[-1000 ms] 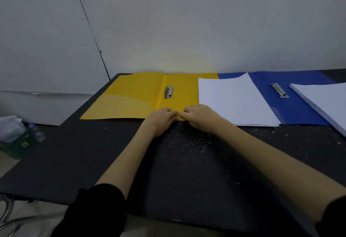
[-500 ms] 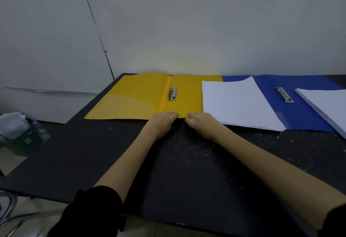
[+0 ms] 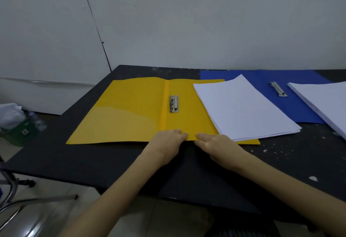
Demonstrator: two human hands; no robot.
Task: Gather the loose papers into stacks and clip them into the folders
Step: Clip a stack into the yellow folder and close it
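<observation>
Change: you have drawn the yellow folder (image 3: 131,113) nearer across the tabletop (image 3: 93,158), off the blue folder (image 3: 262,76).
Hands: your left hand (image 3: 168,143) and right hand (image 3: 215,145) rest with fingers flat on its near edge.
Meaning: its clip (image 3: 174,103) lies clear for the paper stack (image 3: 243,109).

Two bare forearms, left hand (image 3: 166,144) and right hand (image 3: 217,145) without rings, watches or gloves, no sleeve visible on either arm

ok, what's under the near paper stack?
The paper stack overlaps the yellow folder at its right flap and the blue folder at its left part. Anything else beneath it is hidden.
</observation>
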